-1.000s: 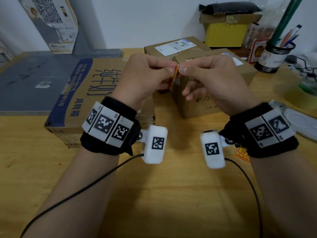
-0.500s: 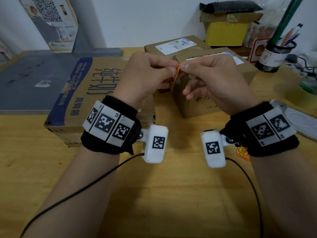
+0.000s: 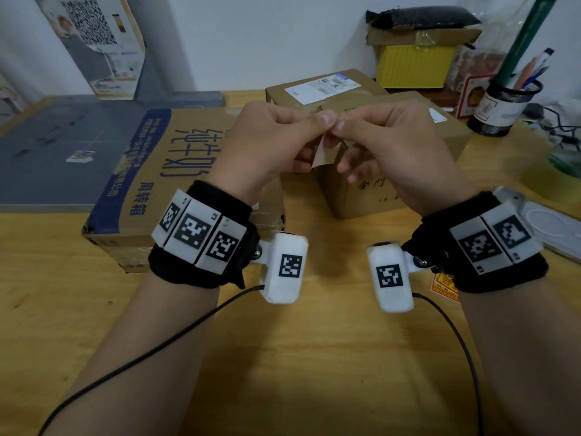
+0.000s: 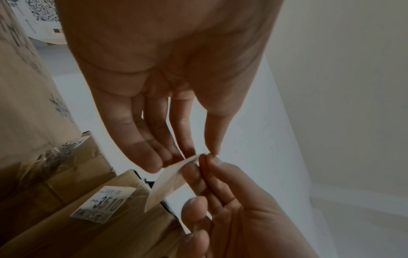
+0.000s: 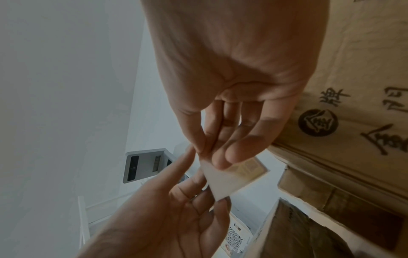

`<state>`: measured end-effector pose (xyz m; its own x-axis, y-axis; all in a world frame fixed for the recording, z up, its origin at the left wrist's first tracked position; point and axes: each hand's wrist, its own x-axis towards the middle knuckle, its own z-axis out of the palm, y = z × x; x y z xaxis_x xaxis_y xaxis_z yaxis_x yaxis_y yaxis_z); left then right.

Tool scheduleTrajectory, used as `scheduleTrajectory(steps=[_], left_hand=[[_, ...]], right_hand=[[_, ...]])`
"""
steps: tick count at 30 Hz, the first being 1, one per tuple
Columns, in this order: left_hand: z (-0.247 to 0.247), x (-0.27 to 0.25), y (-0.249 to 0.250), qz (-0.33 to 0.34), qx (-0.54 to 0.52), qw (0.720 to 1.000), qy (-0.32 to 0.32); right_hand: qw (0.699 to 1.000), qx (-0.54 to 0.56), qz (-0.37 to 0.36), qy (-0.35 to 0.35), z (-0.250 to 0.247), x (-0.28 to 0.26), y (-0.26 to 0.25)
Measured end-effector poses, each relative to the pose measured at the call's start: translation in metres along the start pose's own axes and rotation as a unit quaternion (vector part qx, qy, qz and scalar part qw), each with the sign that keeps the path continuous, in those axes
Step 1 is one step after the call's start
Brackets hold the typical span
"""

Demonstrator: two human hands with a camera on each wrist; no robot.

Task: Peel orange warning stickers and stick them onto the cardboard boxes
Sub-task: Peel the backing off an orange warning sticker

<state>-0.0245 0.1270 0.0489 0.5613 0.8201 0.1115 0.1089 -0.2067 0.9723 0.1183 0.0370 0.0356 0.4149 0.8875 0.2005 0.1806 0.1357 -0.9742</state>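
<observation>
Your left hand (image 3: 270, 146) and right hand (image 3: 390, 149) each pinch the top corner of one sticker (image 3: 323, 152), held in the air above the near edge of the right box (image 3: 371, 196); thumbs meet at the corner, pale backing faces you.

Risks, as judged: a corner tear if you pull apart too fast; the film curling onto itself or your fingertips once free; backing and film staying together if a nail misses the seam.

Surface: wooden table (image 3: 298, 357). Large box (image 3: 151, 171) lies left, a third box (image 3: 314, 89) far centre. Spare sticker (image 3: 443, 286) by your right wrist. Pen cup (image 3: 503, 105) far right, grey mat (image 3: 56, 146) far left, white wall behind
</observation>
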Motion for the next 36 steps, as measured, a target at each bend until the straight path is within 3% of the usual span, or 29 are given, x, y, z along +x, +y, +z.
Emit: scheduleTrajectory(steps=[12, 20, 27, 36], left_hand=[[-0.006, 0.004, -0.004, -0.003, 0.017, 1.000, 0.014], [-0.008, 0.007, -0.007, -0.037, -0.008, 0.999, 0.017], [-0.010, 0.009, -0.009, -0.043, -0.044, 0.997, 0.045], [-0.008, 0.010, -0.010, -0.042, -0.033, 0.997, 0.048]], right_hand=[[0.999, 0.011, 0.011, 0.043, 0.002, -0.002, -0.003], [0.987, 0.114, 0.062, 0.090, -0.003, 0.001, -0.004], [0.946, 0.258, 0.097, 0.170, -0.011, 0.005, 0.001], [0.857, 0.417, 0.051, 0.298, -0.025, 0.010, 0.013]])
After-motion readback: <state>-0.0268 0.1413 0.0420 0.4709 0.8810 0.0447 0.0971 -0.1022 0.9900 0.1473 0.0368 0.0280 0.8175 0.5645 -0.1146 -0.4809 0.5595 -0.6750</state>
